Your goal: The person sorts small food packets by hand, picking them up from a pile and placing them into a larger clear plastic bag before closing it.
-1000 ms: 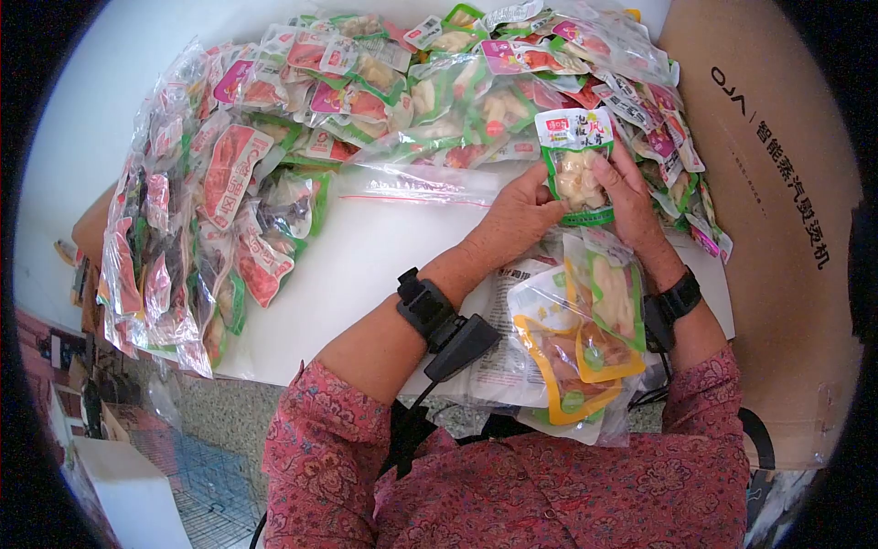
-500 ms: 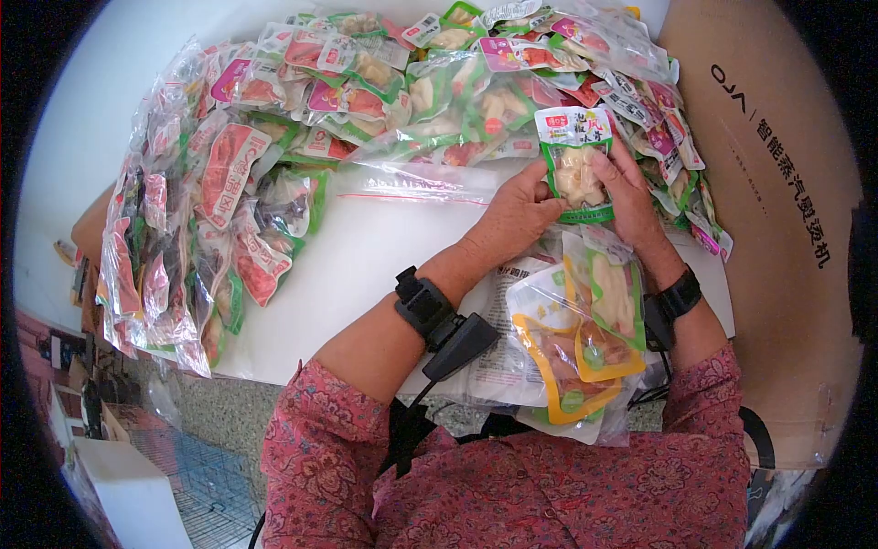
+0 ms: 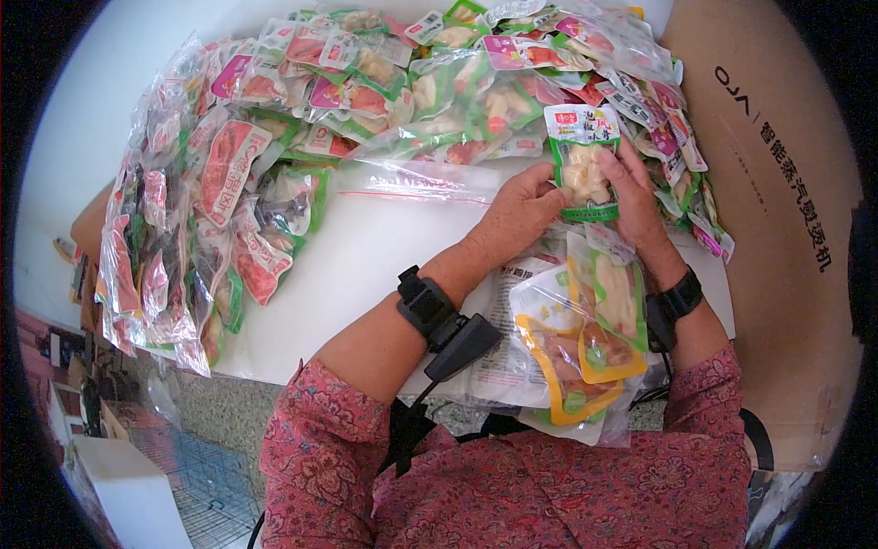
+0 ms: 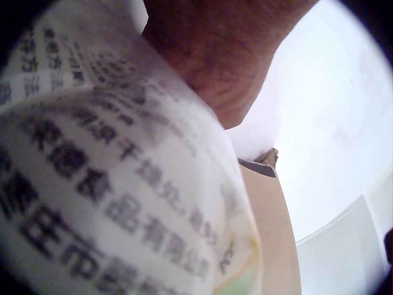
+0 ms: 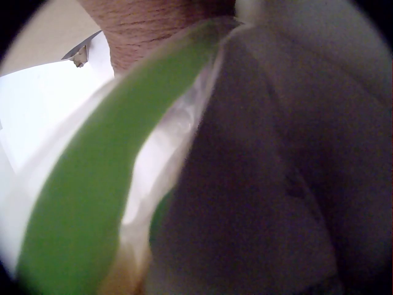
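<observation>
A small green-edged snack packet [image 3: 585,174] with pale pieces behind its clear window is held upright between both hands. My left hand [image 3: 519,215] grips its lower left edge, while my right hand [image 3: 637,206] pinches its right side, thumb across the front. Just below the hands lies a clear bag of yellow- and green-edged packets [image 3: 617,297]. Printed packaging [image 4: 123,178] fills much of the left wrist view, beside part of the hand [image 4: 215,61]. In the right wrist view a green-edged packet [image 5: 92,178] is close to the lens, below a strip of skin.
Many bagged snack packets [image 3: 357,96] are heaped along the back and the left side of the white table [image 3: 366,265]. A flat zip bag [image 3: 421,183] lies before the back heap. A large cardboard box [image 3: 777,302] stands at the right; a wire cage [image 3: 206,467] is at lower left.
Both hands have shifted slightly to the right with the green-edged packet, which they still hold. The bag of packets below them has moved very slightly the same way.
</observation>
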A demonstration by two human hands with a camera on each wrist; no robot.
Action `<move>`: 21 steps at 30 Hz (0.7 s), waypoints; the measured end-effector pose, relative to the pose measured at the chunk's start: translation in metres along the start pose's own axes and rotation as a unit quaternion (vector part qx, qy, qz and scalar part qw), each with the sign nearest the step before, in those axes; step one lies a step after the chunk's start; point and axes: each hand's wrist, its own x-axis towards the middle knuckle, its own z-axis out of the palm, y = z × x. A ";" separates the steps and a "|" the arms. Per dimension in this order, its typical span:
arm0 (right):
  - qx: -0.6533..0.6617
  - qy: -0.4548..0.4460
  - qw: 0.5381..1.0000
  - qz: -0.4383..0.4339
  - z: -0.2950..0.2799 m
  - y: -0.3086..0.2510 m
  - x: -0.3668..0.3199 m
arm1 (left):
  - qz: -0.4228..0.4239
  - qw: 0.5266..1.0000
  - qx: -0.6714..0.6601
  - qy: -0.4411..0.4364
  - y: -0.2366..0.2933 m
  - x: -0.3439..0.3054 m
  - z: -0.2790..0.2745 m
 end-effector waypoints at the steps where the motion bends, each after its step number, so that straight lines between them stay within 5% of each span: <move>1: 0.000 0.000 1.000 0.000 0.000 0.000 0.000 | 0.001 1.000 -0.004 0.002 0.000 0.000 0.000; 21: 0.012 -0.018 1.000 0.005 0.001 -0.005 -0.003 | -0.021 1.000 0.009 0.011 0.003 -0.002 0.001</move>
